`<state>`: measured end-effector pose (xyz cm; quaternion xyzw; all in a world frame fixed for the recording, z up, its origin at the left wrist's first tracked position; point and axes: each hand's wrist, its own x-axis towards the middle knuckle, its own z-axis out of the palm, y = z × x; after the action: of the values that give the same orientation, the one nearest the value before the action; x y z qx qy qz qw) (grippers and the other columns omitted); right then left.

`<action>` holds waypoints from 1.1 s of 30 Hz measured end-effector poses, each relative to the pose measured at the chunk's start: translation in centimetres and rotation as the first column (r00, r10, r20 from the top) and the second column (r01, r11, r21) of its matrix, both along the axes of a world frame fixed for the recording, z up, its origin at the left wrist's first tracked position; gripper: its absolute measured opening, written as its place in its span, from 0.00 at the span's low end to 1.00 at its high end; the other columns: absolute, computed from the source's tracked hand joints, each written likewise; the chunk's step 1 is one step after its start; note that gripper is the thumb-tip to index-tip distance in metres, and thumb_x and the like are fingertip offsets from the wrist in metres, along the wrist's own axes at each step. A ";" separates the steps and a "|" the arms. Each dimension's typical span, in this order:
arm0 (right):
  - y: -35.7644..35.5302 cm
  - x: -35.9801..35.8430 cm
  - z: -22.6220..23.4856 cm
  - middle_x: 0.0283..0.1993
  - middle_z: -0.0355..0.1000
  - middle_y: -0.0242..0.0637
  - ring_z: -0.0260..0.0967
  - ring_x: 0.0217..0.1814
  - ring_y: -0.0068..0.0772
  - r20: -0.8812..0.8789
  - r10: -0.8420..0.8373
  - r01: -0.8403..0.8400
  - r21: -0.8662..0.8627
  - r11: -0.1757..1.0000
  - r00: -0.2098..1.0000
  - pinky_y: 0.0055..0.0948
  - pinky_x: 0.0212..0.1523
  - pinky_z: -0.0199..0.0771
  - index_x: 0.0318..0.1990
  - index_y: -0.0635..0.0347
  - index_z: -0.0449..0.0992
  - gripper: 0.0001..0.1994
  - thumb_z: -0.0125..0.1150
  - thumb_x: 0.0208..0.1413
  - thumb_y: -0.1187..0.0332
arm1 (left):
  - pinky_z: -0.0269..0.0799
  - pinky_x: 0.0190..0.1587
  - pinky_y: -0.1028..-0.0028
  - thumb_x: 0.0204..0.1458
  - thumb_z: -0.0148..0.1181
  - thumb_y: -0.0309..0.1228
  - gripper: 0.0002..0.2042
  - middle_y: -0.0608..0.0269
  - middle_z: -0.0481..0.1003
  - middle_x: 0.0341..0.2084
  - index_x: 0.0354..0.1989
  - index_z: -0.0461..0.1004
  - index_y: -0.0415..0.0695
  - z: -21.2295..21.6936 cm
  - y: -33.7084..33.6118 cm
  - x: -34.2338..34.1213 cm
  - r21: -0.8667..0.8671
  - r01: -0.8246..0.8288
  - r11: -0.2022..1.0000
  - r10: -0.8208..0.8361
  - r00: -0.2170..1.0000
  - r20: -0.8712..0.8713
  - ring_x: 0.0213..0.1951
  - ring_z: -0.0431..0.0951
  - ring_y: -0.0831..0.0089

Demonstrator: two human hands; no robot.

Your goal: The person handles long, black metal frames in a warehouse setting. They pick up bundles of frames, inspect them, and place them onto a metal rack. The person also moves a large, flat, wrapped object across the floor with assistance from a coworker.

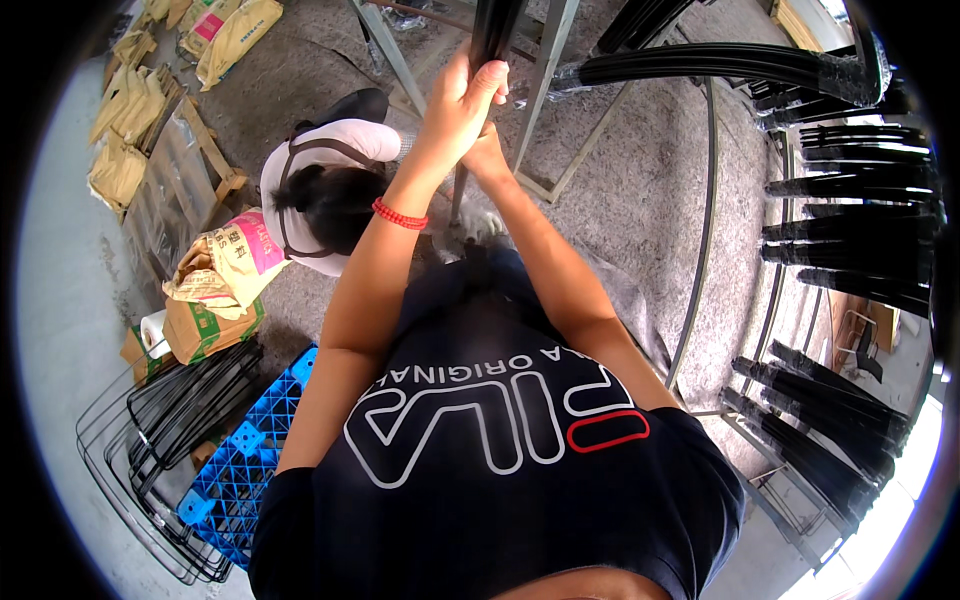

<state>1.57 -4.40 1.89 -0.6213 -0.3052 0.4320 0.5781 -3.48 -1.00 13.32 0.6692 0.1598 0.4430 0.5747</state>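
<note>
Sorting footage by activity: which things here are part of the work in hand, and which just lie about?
In hand: left hand and right hand gripping black strip bundle; metal frame.
Lying about: blue pallet, yellow sacks, wire frames, cardboard box.

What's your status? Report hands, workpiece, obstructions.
Left hand and right hand both closed on black strip bundle. Bundle upright against grey metal frame. Co-worker crouched just below left.

A bundle of black strips [495, 30] hangs upright at top centre, glossy and slim, gripped at its lower end.
</note>
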 end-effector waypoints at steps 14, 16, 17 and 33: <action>0.0 -0.2 -0.2 0.21 0.70 0.34 0.65 0.28 0.17 -0.032 -0.013 0.015 0.039 0.999 0.999 0.25 0.31 0.66 0.21 0.68 0.73 0.13 0.60 0.37 0.63 | 0.63 0.31 0.80 0.54 0.45 0.41 0.15 0.66 0.65 0.21 0.31 0.63 0.39 -0.4 -0.3 -0.5 -0.010 -0.017 1.000 0.017 1.000 -0.003 0.24 0.65 0.80; 0.3 0.2 -2.0 0.22 0.71 0.35 0.65 0.29 0.18 0.011 0.006 -0.006 0.013 1.000 1.000 0.25 0.31 0.67 0.22 0.68 0.73 0.14 0.60 0.38 0.63 | 0.63 0.31 0.79 0.55 0.45 0.39 0.14 0.66 0.66 0.21 0.31 0.63 0.38 -0.4 -0.4 -0.7 0.009 -0.002 1.000 0.002 0.999 -0.035 0.25 0.66 0.79; 0.0 0.2 -1.8 0.22 0.71 0.35 0.66 0.30 0.18 0.038 0.000 0.000 -0.010 1.000 0.999 0.25 0.31 0.67 0.22 0.68 0.73 0.14 0.60 0.38 0.62 | 0.63 0.32 0.79 0.55 0.45 0.39 0.14 0.66 0.66 0.21 0.31 0.63 0.38 -0.7 -0.4 -0.8 0.007 -0.005 1.000 0.005 0.999 -0.050 0.25 0.66 0.79; 3.2 2.2 -8.3 0.17 0.68 0.40 0.65 0.25 0.20 0.219 -0.209 0.166 0.200 0.966 0.953 0.30 0.26 0.66 0.23 0.68 0.72 0.16 0.60 0.37 0.60 | 0.63 0.29 0.78 0.54 0.44 0.37 0.12 0.66 0.66 0.19 0.32 0.63 0.39 -1.1 0.0 1.2 0.037 -0.019 0.999 0.022 0.996 -0.092 0.22 0.66 0.78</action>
<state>3.82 -1.24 -6.41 -0.6404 -0.3495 0.2677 0.6294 -2.28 -1.04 12.24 0.6974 0.1850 0.4205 0.5500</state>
